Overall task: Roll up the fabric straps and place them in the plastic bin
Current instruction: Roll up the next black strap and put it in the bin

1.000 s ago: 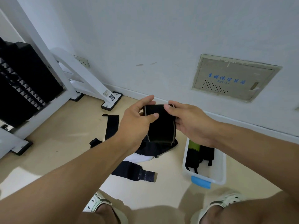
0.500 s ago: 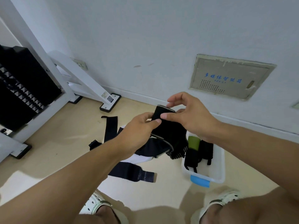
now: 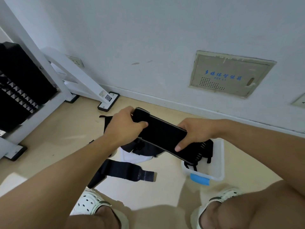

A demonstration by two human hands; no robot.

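A wide black fabric strap (image 3: 162, 132) with grey edging is stretched flat in the air between my hands. My left hand (image 3: 126, 124) grips its rolled upper-left end. My right hand (image 3: 194, 132) grips its lower-right part, thumb on top, and the tail hangs below over the bin. The clear plastic bin (image 3: 219, 156) with a blue latch stands on the floor under my right hand and holds dark straps. More dark straps (image 3: 125, 171) lie loose on the floor below my left forearm, beside a white cloth (image 3: 132, 157).
A white metal gym frame (image 3: 79, 76) with a black weight stack (image 3: 19, 90) stands at the left, its feet on the beige floor. The white wall with a beige panel (image 3: 229, 74) is close behind. My white sandals (image 3: 92, 204) are at the bottom.
The strap was bunched between my close hands; my hands have moved apart and pulled it out flat, the right hand going down and to the right.
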